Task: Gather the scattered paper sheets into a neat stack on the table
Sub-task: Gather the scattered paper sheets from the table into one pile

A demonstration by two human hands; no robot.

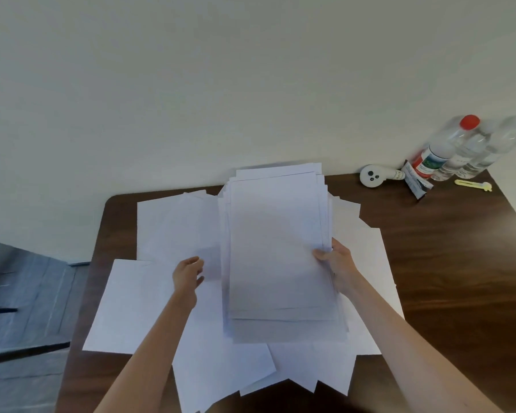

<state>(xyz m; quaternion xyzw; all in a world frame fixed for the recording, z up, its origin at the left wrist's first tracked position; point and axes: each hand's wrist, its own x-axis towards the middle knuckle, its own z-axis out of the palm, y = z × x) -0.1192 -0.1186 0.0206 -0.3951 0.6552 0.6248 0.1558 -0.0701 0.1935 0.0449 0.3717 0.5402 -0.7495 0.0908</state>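
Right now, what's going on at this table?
A person is collecting paper. The right hand grips the right edge of a thick stack, thumb on top. The left hand is at the loose sheets left of it; whether it pinches one is unclear. Sheets lie spread across the table, so the job isn't finished.

Right hand (337, 263) on the right edge of a paper stack (277, 248), left hand (186, 275) just beside it, scattered sheets (137, 308) underneath.
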